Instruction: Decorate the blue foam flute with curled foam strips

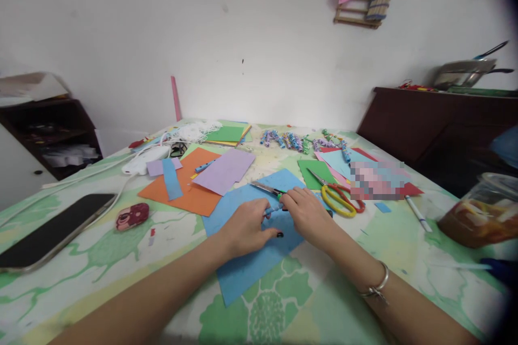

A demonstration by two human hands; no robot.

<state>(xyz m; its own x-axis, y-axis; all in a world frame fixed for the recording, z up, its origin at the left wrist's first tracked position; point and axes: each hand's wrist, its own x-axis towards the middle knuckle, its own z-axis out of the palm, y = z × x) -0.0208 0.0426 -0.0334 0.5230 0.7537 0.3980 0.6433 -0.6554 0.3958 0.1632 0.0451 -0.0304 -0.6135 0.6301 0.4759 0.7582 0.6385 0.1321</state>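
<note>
1. Blue roll point(273, 208): held slantwise between both hands, just above the blue sheet point(246, 275), mid-table.
2. Left hand point(251, 226): fingers curled round the roll's left end, thumb stuck out clear of it. Right hand point(305, 213): fingers bunched on the right end; exact pinch partly hidden.
3. Green-and-black scissors point(265, 189): under the right hand, blades pointing left. Couldn't tell if touched. Yellow-and-orange scissors point(340, 202) lay just right of that hand.
4. Done, my read: held roll already tube-shaped; row of paper curls point(287, 141) at the back looked finished. Another blue tube point(205, 165) lay on the orange sheet point(182, 188).
5. Left, my read: held roll not yet set down. Blue strip point(172, 179), purple sheet point(226, 170) and blue sheet were flat, unrolled. Couldn't tell if the roll's edge was fixed.
6. Further out: phone point(56, 232) at left, white pen point(418, 214) and clear tub point(481, 210) at right.
</note>
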